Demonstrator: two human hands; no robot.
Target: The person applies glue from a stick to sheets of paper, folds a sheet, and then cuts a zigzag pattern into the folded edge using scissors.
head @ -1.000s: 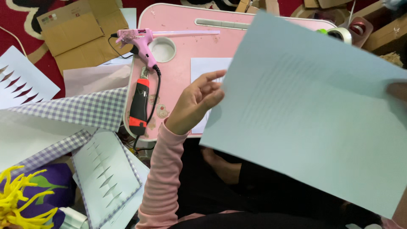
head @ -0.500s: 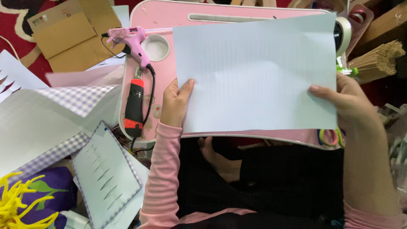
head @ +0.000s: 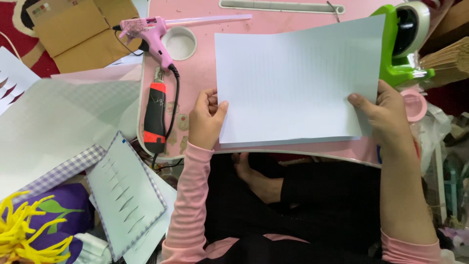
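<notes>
A pale blue sheet of paper (head: 293, 83) is held flat over a pink lap table (head: 200, 73). My left hand (head: 206, 120) pinches its lower left edge, thumb on top. My right hand (head: 383, 115) grips its right edge, thumb on the sheet. The sheet looks folded, with a second layer showing along the bottom edge. A pink glue gun (head: 146, 32) lies on the table's left part, beside a round cup recess (head: 180, 43).
A red and black tool (head: 155, 117) lies at the table's left edge. A green tape dispenser (head: 403, 44) stands at the right. Cardboard (head: 78, 29), checked paper (head: 63, 122), a slit-cut sheet (head: 127, 195) and yellow yarn (head: 19, 234) lie on the left.
The sheet has come down from a raised tilt to lie level over the table. My left hand shifted to its lower left edge; my right hand came into view on the right edge.
</notes>
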